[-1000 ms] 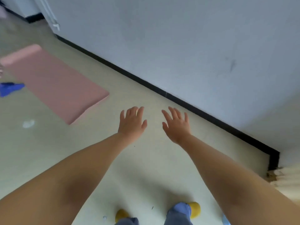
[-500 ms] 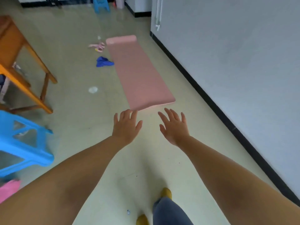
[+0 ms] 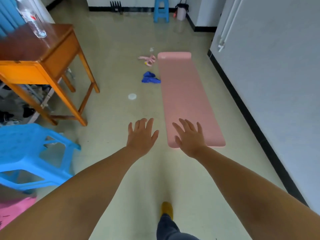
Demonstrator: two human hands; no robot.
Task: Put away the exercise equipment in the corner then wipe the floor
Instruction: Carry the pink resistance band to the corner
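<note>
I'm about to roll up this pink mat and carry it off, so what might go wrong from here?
1. The blue cloth touches the pink mat at its left edge and may get rolled in.
2. The pink band lies loose on the floor beside the mat's far end, a possible trip.
3. The blue stool and wooden table narrow the walkway on the left.

Pale floor (image 3: 110, 54), wooden table (image 3: 43, 54)

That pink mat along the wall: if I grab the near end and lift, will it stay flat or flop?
The pink mat will probably flop: it looks thin and lies flat on the floor, with its far end slightly curled. It is likely light for its size, so rolling it should suit better than dragging. Both the left hand and the right hand are open and empty.
</note>
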